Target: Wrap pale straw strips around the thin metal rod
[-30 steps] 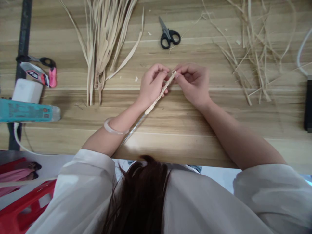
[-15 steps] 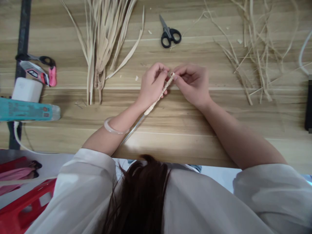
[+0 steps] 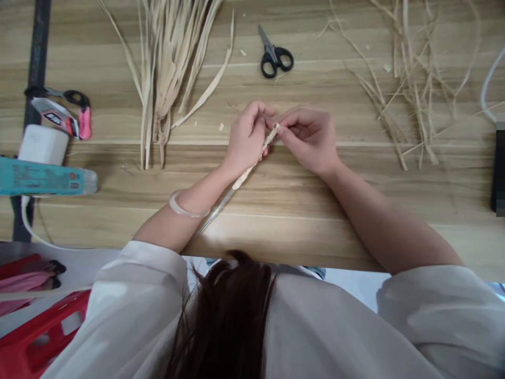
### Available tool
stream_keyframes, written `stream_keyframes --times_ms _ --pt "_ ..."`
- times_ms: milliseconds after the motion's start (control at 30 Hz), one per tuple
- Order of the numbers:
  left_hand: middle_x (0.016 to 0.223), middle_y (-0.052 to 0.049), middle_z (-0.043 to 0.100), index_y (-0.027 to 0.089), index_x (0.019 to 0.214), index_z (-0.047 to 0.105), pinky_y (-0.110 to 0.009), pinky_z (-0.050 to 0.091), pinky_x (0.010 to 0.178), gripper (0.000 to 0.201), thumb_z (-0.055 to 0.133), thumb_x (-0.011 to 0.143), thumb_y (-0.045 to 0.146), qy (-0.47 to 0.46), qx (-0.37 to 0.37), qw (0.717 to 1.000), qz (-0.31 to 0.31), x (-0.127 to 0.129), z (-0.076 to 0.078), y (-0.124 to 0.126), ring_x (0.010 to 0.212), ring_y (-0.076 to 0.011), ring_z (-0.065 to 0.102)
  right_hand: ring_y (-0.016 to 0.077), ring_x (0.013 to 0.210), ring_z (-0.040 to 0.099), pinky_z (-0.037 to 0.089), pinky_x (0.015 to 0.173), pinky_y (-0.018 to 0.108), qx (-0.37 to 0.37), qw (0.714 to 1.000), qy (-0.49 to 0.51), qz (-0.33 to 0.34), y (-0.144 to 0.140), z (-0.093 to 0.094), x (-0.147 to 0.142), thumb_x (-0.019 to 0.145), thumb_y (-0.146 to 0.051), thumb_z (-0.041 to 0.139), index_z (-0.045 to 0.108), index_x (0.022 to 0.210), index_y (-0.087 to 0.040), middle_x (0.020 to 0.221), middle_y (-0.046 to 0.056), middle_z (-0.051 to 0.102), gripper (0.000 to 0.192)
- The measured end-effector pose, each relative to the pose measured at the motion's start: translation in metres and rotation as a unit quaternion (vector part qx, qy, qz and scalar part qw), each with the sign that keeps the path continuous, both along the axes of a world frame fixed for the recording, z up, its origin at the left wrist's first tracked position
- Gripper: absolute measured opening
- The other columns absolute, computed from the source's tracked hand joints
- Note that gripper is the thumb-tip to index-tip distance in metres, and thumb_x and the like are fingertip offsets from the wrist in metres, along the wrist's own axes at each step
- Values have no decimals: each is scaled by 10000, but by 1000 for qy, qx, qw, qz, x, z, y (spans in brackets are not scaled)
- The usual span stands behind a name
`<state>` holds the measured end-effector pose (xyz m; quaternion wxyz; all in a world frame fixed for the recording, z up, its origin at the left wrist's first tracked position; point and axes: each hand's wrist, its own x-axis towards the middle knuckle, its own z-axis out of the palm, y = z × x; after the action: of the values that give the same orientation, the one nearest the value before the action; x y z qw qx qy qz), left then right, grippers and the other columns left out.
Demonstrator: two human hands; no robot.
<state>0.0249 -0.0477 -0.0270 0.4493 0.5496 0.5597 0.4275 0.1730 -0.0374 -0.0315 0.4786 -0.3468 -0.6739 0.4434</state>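
Note:
A narrow pale braided strip (image 3: 246, 176), wound along thin wire (image 3: 215, 211), slants up from the table's near edge to between my hands. My left hand (image 3: 248, 136) is closed around the braided strip's upper part, the thumb bent over it. At the strip's top end, where a small loop shows, my right hand (image 3: 310, 138) pinches with thumb and forefinger. The fingertips of both hands almost meet there, and some of them are hidden. Below my left wrist the wire runs down beside the forearm, which wears a pale bangle (image 3: 185, 206).
Black-handled scissors (image 3: 272, 57) lie beyond my hands. A bundle of dry pale husk strips (image 3: 168, 79) is at the upper left, loose thin strands (image 3: 418, 89) at the upper right. On the left are a teal tube (image 3: 43, 176), a white charger (image 3: 44, 145) and a pink-handled tool (image 3: 84, 122).
My right hand has shifted slightly left and down, and the strip's top end has dropped a little with it. The loop at the tip now faces me more. My left hand has barely moved.

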Motion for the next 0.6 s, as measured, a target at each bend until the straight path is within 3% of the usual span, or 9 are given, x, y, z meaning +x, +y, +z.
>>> stream_keyframes --times_ms 600 --pt "780 14 580 202 1014 533 -166 438 537 179 429 948 332 -4 -44 999 13 2 11 -4 548 -53 607 156 817 650 560 769 324 4 999 20 29 -3 5 -1 789 -465 681 644 708 -213 815 26 667 267"
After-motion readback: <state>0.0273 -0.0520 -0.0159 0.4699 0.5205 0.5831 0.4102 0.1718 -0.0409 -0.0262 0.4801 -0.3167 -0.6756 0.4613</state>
